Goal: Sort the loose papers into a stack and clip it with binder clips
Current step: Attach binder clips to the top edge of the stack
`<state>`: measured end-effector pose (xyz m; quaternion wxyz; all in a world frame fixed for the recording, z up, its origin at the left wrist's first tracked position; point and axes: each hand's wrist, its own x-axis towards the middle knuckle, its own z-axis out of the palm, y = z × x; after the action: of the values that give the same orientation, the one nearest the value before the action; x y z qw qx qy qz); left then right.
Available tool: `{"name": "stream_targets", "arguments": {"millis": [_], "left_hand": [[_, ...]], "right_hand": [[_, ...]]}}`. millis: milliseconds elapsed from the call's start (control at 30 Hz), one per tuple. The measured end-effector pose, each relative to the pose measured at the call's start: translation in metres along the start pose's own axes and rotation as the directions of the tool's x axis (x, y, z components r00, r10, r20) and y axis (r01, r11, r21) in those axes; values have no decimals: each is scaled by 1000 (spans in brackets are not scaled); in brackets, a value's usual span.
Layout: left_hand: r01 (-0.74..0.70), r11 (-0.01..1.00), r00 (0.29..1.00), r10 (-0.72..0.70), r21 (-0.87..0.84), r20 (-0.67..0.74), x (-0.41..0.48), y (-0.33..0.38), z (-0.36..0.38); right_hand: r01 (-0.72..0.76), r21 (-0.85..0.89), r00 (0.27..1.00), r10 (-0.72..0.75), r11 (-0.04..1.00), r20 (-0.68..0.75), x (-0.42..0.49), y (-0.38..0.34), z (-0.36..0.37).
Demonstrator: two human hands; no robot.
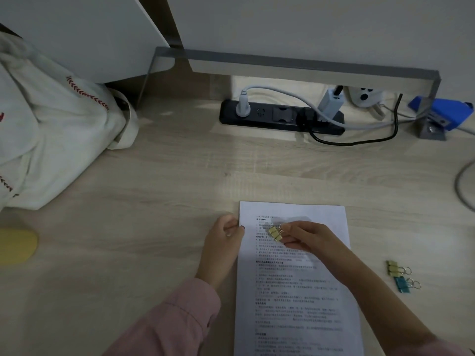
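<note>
A stack of printed white papers [295,283] lies squared on the wooden desk, its long side running away from me. My right hand [305,236] hovers over the upper part of the stack and pinches a yellow binder clip [275,233] by its wire handles. My left hand [226,236] rests at the stack's upper left edge, fingers curled against the paper's border. To the right of the stack lie two spare clips, one yellow [394,268] and one teal [403,284].
A black power strip [280,116] with plugs and cables sits at the back under a grey monitor stand [295,63]. A white cloth bag [51,140] fills the left side. A blue stapler [442,113] is at the back right, a yellow object [16,244] at the left edge.
</note>
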<state>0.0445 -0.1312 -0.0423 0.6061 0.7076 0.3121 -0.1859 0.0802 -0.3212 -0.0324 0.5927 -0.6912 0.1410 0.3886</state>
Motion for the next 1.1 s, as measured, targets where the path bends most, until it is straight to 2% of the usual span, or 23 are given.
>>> {"name": "stream_targets", "arguments": {"millis": [300, 533, 700, 833, 967, 1100], "left_hand": [[11, 995, 992, -24, 102, 124, 13, 15, -4], [-10, 990, 1000, 9, 143, 11, 26, 14, 2], [-13, 992, 999, 8, 124, 37, 33, 12, -1], [-60, 987, 998, 59, 148, 7, 34, 13, 0], [-87, 979, 996, 90, 183, -5, 35, 10, 2], [-102, 978, 994, 109, 181, -24, 34, 8, 2]], "right_hand": [[9, -37, 1000, -9, 999, 7, 3, 2, 0], [13, -46, 1000, -13, 999, 6, 3, 3, 0], [6, -54, 1000, -6, 999, 4, 3, 2, 0], [2, -28, 1000, -2, 1000, -14, 3, 2, 2], [47, -26, 997, -49, 999, -53, 2, 2, 5], [124, -138, 988, -134, 983, -71, 4, -5, 8]]}}
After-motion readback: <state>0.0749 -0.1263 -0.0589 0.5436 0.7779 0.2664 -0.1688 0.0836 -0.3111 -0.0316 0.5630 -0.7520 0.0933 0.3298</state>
